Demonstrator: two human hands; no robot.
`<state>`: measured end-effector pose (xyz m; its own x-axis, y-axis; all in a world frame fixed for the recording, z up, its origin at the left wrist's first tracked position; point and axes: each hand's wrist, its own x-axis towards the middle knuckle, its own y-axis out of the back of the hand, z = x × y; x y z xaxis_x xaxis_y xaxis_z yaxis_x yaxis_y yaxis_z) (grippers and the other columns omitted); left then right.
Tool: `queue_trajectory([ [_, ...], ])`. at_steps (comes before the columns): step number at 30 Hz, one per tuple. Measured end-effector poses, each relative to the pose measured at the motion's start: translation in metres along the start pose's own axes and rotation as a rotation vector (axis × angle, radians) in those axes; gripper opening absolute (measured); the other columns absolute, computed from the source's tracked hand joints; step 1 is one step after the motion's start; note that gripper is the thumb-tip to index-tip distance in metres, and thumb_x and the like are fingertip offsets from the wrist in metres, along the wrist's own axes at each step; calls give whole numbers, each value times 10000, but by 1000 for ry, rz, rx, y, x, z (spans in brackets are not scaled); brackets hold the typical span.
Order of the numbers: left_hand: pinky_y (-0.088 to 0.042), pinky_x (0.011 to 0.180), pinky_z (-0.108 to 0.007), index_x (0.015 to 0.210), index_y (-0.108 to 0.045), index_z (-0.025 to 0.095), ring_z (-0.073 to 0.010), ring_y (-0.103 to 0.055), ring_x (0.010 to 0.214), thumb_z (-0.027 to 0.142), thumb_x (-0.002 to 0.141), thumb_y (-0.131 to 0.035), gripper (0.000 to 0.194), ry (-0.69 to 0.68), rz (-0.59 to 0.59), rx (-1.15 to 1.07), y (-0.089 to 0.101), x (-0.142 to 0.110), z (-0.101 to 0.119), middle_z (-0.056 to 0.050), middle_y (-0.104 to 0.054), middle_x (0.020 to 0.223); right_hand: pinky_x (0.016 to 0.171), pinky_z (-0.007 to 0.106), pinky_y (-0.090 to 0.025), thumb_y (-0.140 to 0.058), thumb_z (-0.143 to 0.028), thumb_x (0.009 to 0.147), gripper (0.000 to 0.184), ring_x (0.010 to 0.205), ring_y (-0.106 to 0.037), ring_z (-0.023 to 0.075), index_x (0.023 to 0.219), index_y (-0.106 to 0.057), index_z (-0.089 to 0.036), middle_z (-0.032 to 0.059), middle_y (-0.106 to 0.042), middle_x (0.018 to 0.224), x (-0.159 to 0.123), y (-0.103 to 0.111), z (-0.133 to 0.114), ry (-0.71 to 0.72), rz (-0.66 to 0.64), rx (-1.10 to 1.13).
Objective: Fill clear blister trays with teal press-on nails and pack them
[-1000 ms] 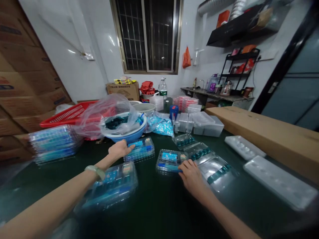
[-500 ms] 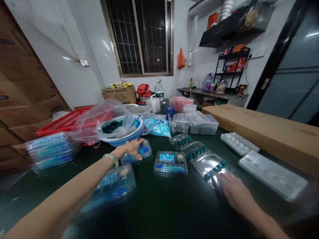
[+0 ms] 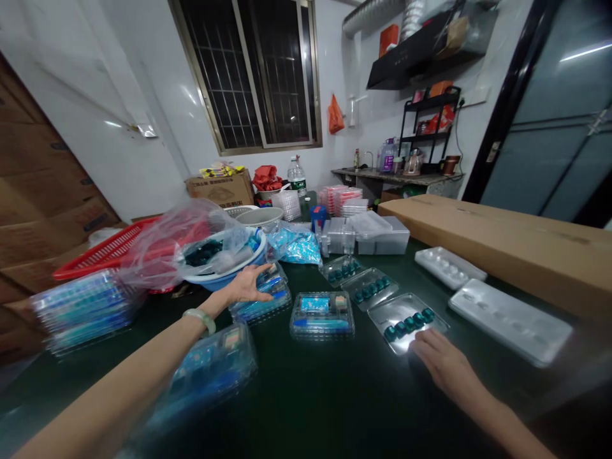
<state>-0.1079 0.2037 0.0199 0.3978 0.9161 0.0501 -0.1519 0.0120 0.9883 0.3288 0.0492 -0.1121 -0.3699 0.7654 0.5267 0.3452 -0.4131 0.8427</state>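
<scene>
My left hand (image 3: 246,285), a pale bangle on its wrist, reaches across the dark table and rests on a closed clear pack of blue items (image 3: 262,299), fingers curled over its far edge. My right hand (image 3: 442,365) lies flat, fingers stretched out, at the near edge of an open clear tray with teal pieces (image 3: 407,320). Between the hands sits another closed clear pack (image 3: 322,314). A further filled pack (image 3: 210,370) lies under my left forearm.
Two more open trays with teal pieces (image 3: 356,277) lie behind. A blue bowl under a plastic bag (image 3: 224,252), a red basket (image 3: 102,255), a stack of packs (image 3: 81,309), white trays (image 3: 509,320) and a long cardboard box (image 3: 497,239) ring the table.
My right hand left the middle pack and moved right to the nearest open tray. My left hand stayed at the far pack and now curls onto it. The view swung slightly right.
</scene>
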Motion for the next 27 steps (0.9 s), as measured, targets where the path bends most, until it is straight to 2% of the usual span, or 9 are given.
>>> queue_trajectory([
  [3, -305, 911, -392, 1282, -340, 164, -299, -406, 1089, 471, 536, -657, 867, -45, 66, 65, 3, 2, 4, -124, -431, 1229, 617, 241, -388, -343, -183, 868, 263, 719, -504, 141, 766, -585, -200, 49, -547, 772, 1, 0, -2, 12, 17, -55],
  [6, -253, 936, -423, 1291, -321, 160, -316, -357, 1119, 474, 580, -625, 835, -85, 123, 103, 16, 4, 18, -134, -391, 1253, 633, 247, -363, -341, -128, 860, 271, 737, -481, 149, 743, -581, -175, 56, -532, 750, 2, 1, -5, -34, -26, -147],
  [8, -217, 940, -461, 1309, -286, 166, -331, -313, 1141, 481, 622, -587, 813, -120, 151, 110, 25, 2, 39, -139, -364, 1263, 654, 253, -352, -344, -94, 851, 270, 761, -468, 158, 753, -586, -164, 62, -532, 755, 4, 4, -8, -58, -73, -192],
  [11, -220, 933, -464, 1314, -271, 269, -316, -309, 1134, 508, 612, -583, 804, -234, 135, 107, 30, -19, 91, -91, -333, 1273, 655, 254, -337, -372, -71, 832, 242, 774, -455, 162, 777, -590, -161, 66, -538, 783, 3, 10, -19, -74, -133, -215],
  [15, -228, 934, -502, 1324, -209, 377, -336, -322, 1113, 545, 489, -643, 956, -400, -95, 63, 5, -82, 173, -79, -317, 1272, 627, 253, -318, -420, -87, 819, 186, 767, -449, 158, 767, -579, -169, 54, -534, 795, -5, 17, -40, -97, -185, -211],
  [18, -238, 928, -535, 1308, -229, 406, -360, -314, 1129, 515, 446, -664, 972, -414, -315, -17, -25, -120, 208, -83, -305, 1301, 615, 251, -310, -443, -113, 818, 161, 770, -451, 151, 769, -574, -191, 34, -530, 790, -12, 25, -51, -123, -210, -195],
  [22, -203, 927, -588, 1326, -221, 361, -406, -253, 1195, 524, 436, -669, 1010, -327, -443, 2, -53, -132, 206, -128, -268, 1351, 624, 270, -301, -470, -143, 809, 139, 773, -452, 161, 754, -586, -196, 39, -531, 772, -16, 37, -48, -145, -239, -191],
  [25, -94, 925, -649, 1354, -149, 326, -446, -85, 1254, 630, 394, -649, 1125, -252, -489, 16, -58, -130, 196, -158, -121, 1422, 649, 277, -299, -453, -141, 819, 176, 767, -450, 157, 700, -574, -185, 39, -538, 757, -16, 39, -42, -109, -262, -181],
  [27, -59, 919, -663, 1355, -151, 320, -440, -21, 1264, 642, 396, -648, 1127, -252, -454, -17, -54, -131, 197, -155, -74, 1436, 670, 276, -300, -443, -138, 822, 172, 778, -450, 156, 705, -562, -179, 37, -544, 765, -15, 37, -40, -76, -275, -170],
])
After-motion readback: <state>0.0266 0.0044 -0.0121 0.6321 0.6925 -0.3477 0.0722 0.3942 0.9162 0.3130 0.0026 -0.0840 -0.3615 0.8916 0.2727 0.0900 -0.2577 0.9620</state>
